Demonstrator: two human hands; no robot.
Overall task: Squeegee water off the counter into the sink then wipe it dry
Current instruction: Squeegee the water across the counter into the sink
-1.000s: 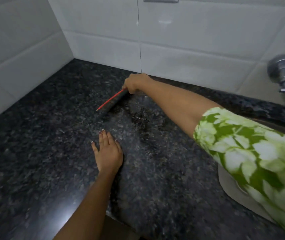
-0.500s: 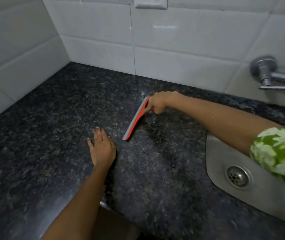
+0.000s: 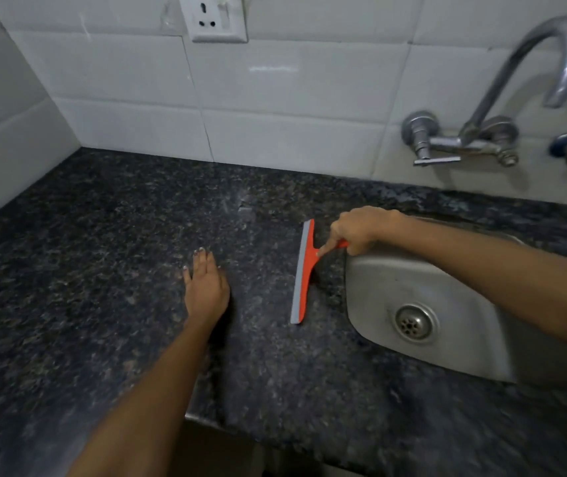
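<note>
My right hand (image 3: 357, 230) grips the handle of an orange squeegee (image 3: 304, 273), index finger stretched along it. Its grey blade edge lies on the dark speckled granite counter (image 3: 103, 270), a short way left of the steel sink (image 3: 447, 287). The sink's left rim is just right of the squeegee, and its drain (image 3: 413, 321) shows in the basin. My left hand (image 3: 206, 287) rests flat on the counter, fingers straight, left of the squeegee and apart from it. A faint wet sheen shows on the counter behind the squeegee.
A chrome wall tap (image 3: 474, 132) with a curved spout hangs over the sink at the back right. White tiled walls close the back and left, with a socket plate (image 3: 216, 18) up high. The counter's front edge (image 3: 227, 426) runs below my left forearm.
My right hand has drawn the squeegee from the back of the counter rightward to the sink's left rim. The view swung right, showing the sink and tap. My left hand stayed flat.
</note>
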